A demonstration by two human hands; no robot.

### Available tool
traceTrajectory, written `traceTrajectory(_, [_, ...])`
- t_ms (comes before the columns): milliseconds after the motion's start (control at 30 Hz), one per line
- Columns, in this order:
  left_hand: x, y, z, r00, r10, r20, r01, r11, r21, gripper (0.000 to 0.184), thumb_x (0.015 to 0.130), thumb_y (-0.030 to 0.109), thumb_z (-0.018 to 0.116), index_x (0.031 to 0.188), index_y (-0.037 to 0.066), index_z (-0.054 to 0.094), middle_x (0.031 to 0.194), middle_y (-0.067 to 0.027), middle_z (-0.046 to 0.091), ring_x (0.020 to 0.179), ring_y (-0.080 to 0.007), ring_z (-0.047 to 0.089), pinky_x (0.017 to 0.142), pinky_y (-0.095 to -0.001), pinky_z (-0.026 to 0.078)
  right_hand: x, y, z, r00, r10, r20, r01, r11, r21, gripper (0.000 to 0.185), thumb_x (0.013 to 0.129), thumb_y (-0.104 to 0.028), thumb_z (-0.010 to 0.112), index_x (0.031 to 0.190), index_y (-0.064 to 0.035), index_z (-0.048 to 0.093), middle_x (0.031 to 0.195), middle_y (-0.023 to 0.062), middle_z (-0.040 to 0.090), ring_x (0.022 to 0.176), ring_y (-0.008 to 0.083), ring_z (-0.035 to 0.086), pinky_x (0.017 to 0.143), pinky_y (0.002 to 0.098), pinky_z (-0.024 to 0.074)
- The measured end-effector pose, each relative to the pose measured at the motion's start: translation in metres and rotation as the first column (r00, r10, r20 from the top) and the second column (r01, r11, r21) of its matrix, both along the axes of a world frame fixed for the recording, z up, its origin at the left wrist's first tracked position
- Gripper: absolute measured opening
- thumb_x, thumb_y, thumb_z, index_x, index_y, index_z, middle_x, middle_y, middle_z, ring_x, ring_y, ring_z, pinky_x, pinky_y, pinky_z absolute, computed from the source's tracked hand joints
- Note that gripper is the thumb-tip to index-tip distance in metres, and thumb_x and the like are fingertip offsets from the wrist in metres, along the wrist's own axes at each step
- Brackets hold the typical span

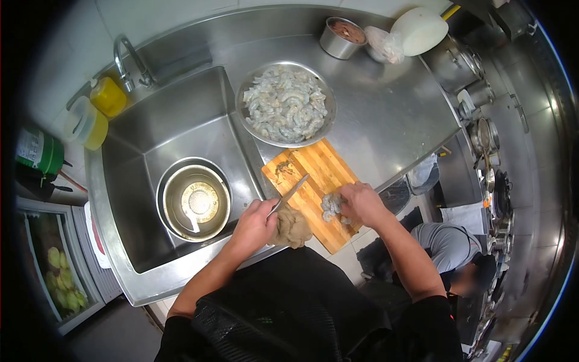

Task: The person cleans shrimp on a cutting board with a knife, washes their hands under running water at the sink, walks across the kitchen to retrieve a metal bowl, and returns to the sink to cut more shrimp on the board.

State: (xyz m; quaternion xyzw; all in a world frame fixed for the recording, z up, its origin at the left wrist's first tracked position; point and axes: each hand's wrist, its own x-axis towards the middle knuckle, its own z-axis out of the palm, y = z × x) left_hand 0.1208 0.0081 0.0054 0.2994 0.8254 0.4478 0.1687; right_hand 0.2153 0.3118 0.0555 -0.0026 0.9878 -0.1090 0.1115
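In the head view, my left hand (253,223) is closed around the handle of a knife (295,192). Its blade points up and right over the wooden cutting board (319,166). My right hand (362,204) has its fingers curled on peeled shrimp (330,207) at the board's right side; its fingertips are partly hidden. Dark scraps (283,169) lie on the upper left of the board. A crumpled brown cloth (292,228) sits beside my left hand. Beyond the board stands a metal bowl (289,145) heaped with peeled grey shrimp (284,102).
To the left is a sink (175,136) holding a pot of liquid (226,208), with a faucet (129,60) behind. A metal container (341,45) and plastic bag (384,45) stand at the counter's back. Another person (446,247) is low at the right, near pans.
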Motion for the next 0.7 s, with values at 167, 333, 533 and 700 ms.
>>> traceTrajectory(167, [-0.009,0.01,-0.001,1.0,-0.023,0.02,0.024,0.999,-0.041,0.034,0.093,0.011,0.064,0.126,0.003,0.064,0.108,-0.0245,0.065,0.101,-0.0451,0.064,0.09,-0.0499,0.053,-0.033,-0.02,-0.009,0.964,-0.267,-0.001,0.262,0.948,-0.181,0.03,0.085,-0.016,0.068,0.113,-0.0064,0.064,0.103,0.0155,0.071,0.101,0.0379,0.066,0.088,0.0472,0.052])
traceTrajectory(333, [-0.011,0.005,-0.003,1.0,-0.005,0.024,0.005,1.0,-0.028,0.034,0.093,0.012,0.065,0.125,0.003,0.064,0.107,-0.0249,0.066,0.101,-0.0453,0.064,0.09,-0.0499,0.053,-0.029,-0.026,-0.02,0.956,-0.29,-0.052,0.271,0.936,-0.226,0.034,0.085,-0.016,0.068,0.117,-0.004,0.062,0.102,0.0198,0.071,0.095,0.0415,0.067,0.085,0.0497,0.0527])
traceTrajectory(533, [-0.009,0.001,-0.006,0.997,-0.017,0.073,0.022,0.997,-0.074,0.034,0.096,0.014,0.064,0.129,0.004,0.063,0.115,-0.0226,0.066,0.107,-0.0438,0.064,0.094,-0.0465,0.052,-0.044,-0.033,-0.029,0.929,-0.37,0.007,0.364,0.912,-0.191,0.031,0.085,-0.011,0.065,0.116,-0.0051,0.062,0.101,0.0199,0.07,0.096,0.0412,0.067,0.086,0.0497,0.0518])
traceTrajectory(700, [-0.015,0.007,-0.008,0.999,0.017,0.039,-0.017,1.0,0.012,0.033,0.094,0.012,0.064,0.126,0.003,0.064,0.108,-0.0239,0.067,0.101,-0.0445,0.065,0.09,-0.0482,0.053,-0.052,-0.051,-0.033,0.964,-0.259,-0.062,0.227,0.921,-0.316,0.025,0.087,-0.008,0.062,0.111,-0.0069,0.066,0.1,0.0176,0.069,0.097,0.0391,0.067,0.086,0.0481,0.0523])
